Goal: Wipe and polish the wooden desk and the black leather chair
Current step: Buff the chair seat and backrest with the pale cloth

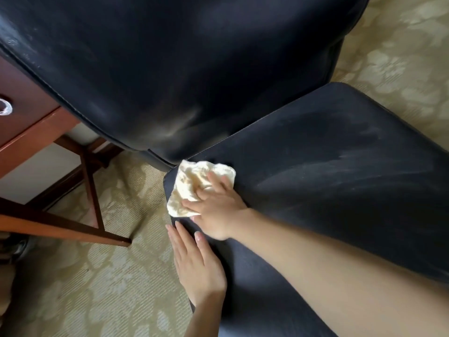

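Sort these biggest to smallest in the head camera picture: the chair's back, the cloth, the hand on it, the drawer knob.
1. chair back, by far.
2. cloth and right hand: about alike, so no ranking.
3. drawer knob, partly cut off at the picture's edge.

Black leather chair (328, 178) — dusty, streaked seat; cream cloth (192, 177) at its corner.

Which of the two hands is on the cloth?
The right hand, the upper one: its fingers press the pale cloth onto the corner of the chair seat. The left hand lies flat on the seat edge, touching no cloth.
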A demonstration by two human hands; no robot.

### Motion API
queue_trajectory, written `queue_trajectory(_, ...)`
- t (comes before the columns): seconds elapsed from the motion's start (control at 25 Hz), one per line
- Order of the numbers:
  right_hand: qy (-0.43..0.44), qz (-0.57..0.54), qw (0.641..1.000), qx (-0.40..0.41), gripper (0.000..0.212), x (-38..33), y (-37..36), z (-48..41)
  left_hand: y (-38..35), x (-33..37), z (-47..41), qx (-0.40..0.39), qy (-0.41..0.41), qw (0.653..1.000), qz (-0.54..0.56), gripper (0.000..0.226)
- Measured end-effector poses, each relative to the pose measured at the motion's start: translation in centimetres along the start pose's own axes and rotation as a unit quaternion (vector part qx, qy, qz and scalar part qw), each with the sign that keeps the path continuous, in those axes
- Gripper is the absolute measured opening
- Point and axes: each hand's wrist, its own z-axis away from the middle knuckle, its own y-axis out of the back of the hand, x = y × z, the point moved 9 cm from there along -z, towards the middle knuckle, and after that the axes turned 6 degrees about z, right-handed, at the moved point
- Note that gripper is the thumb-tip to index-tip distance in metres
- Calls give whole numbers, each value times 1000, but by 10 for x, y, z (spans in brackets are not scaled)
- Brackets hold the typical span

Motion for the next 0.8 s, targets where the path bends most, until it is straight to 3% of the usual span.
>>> queue_trajectory(0.24, -13, 21, 999, 33, 43, 50, 12, 2, -2, -1, -1, -5, -4, 999, -32, 92)
queue_trajectory(0.36, -96, 0, 995, 40, 40, 112, 20, 4, -1, 1, 0, -4, -15, 999, -50, 91)
queue_trajectory(0.48, -224, -56, 966, 118, 28, 192, 46, 22, -2, 3, -1, -4, -20, 998, -63, 91)
queue_trajectory(0.6, -345, -77, 934, 57, 46, 261, 43, 58, -2, 5, -1, -5, -22, 997, -77, 91)
queue_trajectory(0.68, -381, -65, 922, 23, 46, 273, 40, 75, -4, 6, -1, -12, -21, 996, -83, 91)
queue_trajectory(0.8, -372, -110, 919, 64, 43, 246, 41, 71, -6, 9, 0, -26, -20, 994, -100, 94)
